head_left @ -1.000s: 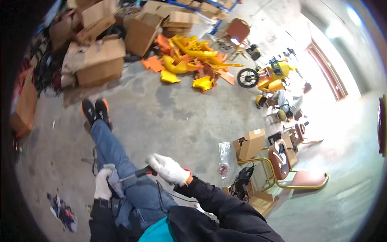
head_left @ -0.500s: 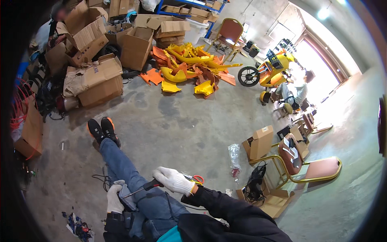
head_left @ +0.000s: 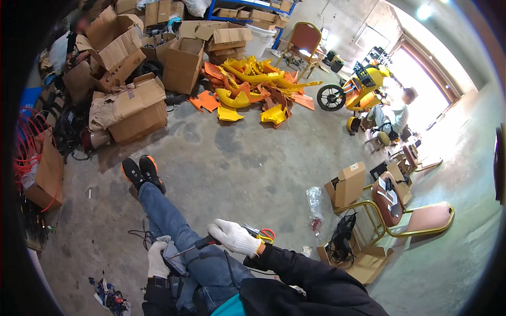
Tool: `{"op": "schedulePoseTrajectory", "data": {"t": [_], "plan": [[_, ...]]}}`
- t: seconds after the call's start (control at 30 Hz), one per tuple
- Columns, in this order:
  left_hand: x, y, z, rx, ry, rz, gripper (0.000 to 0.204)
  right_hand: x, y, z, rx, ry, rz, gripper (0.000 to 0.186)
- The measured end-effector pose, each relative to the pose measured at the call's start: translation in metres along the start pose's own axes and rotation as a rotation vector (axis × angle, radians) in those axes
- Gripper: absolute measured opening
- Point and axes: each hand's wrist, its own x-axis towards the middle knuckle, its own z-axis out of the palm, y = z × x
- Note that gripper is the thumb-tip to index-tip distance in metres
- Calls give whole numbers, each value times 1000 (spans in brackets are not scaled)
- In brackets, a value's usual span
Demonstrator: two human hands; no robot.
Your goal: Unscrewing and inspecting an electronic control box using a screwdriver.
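Observation:
My right hand [head_left: 233,236], in a white knit glove, is closed round the dark, red-marked handle of a screwdriver [head_left: 205,242]. Its long thin shaft slants down to the left, with the tip at a grey box-like part [head_left: 175,259]. That part rests by my thighs, and my gloved left hand [head_left: 157,259] is wrapped round its left side; the fingers partly hide it. A thin black cable [head_left: 141,233] runs off beside it. Just past my right wrist lie scissors [head_left: 265,235] with red and yellow handles, partly covered by my hand.
Outstretched legs in jeans [head_left: 171,210] reach across the concrete floor. An open carton [head_left: 363,263] with black cables and a chair [head_left: 387,203] stand right. Yellow and orange panels [head_left: 253,87] lie ahead, cartons [head_left: 129,108] left. A person [head_left: 392,113] sits by a yellow scooter [head_left: 363,87].
The whole scene has shifted a little to the right in the picture. Both hands keep their holds, and the screwdriver stays against the grey part.

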Motion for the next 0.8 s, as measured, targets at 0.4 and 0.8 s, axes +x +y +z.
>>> {"op": "schedulePoseTrajectory", "data": {"t": [0.4,0.8], "plan": [[-3,-2,0,9,19,27,32,-2,-11,-1,206,21,228,42],[-2,0,-5,-20,4,-14,28,-3,-25,-4,247,13,276,41]]}}
